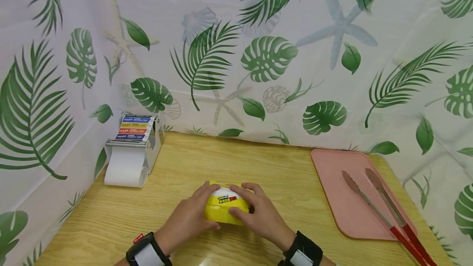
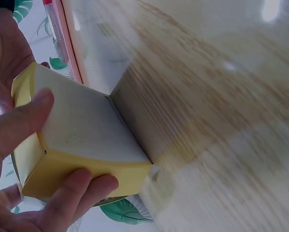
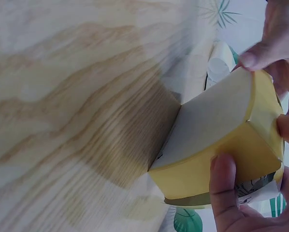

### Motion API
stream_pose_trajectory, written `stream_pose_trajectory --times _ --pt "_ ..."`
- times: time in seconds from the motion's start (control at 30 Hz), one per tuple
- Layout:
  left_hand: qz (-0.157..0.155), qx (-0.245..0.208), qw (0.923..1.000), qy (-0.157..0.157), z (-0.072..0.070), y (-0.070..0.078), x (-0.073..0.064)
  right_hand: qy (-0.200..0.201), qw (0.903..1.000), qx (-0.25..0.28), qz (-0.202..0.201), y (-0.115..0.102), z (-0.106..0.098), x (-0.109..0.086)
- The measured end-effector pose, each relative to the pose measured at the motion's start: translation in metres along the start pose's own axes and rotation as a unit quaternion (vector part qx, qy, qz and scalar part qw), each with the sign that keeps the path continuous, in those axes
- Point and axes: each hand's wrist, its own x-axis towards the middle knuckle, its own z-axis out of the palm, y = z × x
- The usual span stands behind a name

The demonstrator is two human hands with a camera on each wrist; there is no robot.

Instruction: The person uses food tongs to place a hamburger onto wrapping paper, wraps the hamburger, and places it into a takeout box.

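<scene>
A small yellow cardboard food box [image 1: 225,214] with a white printed patch on its lid is between my two hands at the front middle of the table. My left hand [image 1: 186,214] grips its left side, and its thumb reaches onto the white underside in the left wrist view. On the right side, my right hand [image 1: 263,216] holds the box with fingers over the lid. Both wrist views show the box tilted, its pale bottom [image 2: 84,118] exposed and one lower edge at the tabletop. Printed paper [image 3: 255,186] peeks out at the lid seam in the right wrist view.
A label dispenser [image 1: 134,147] with colourful strips and a white paper roll stands at the back left. At the right lies a pink tray [image 1: 341,192] with red-handled metal tongs [image 1: 386,204] across it. A leaf-patterned cloth [image 1: 221,52] hangs behind the wooden table [image 1: 177,155].
</scene>
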Motion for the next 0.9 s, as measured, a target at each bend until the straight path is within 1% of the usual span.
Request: stream_pose_trajectory --times 0.13,0.3,0.37,0.47,0.57,0.7,0.83,0.9 --pt "0.001 0.009 0.9999 0.01 -0.0001 0.0001 0.0004 -0.01 0.9998 0.01 0.011 -0.0005 -0.0017 0.0018" --pt "-0.005 0.006 0.9999 0.007 -0.0006 -0.0006 0.0012 -0.021 0.9993 0.003 0.032 -0.0028 -0.0043 0.0036" --pt "-0.003 0.004 1.0 0.007 -0.0005 -0.0011 0.0013 -0.028 0.9991 -0.004 0.031 -0.0028 -0.0055 0.0034" --pt "0.0 0.0 1.0 0.005 -0.0011 -0.0014 0.0021 -0.049 0.9985 -0.024 0.011 -0.001 -0.0077 0.002" --pt "0.0 -0.003 1.0 -0.001 -0.0025 -0.0011 0.0031 -0.066 0.9959 -0.057 -0.023 0.002 -0.0092 -0.0001" --pt "-0.003 -0.004 1.0 -0.005 -0.0042 -0.0014 0.0041 -0.054 0.9922 -0.096 -0.057 0.0038 -0.0084 -0.0011" --pt "-0.005 -0.006 0.9999 -0.007 -0.0048 -0.0021 0.0043 -0.043 0.9916 -0.104 -0.064 0.0037 -0.0081 -0.0014" --pt "-0.006 -0.008 0.9999 -0.007 -0.0044 -0.0027 0.0041 -0.04 0.9925 -0.097 -0.063 0.0042 -0.0081 -0.0017"
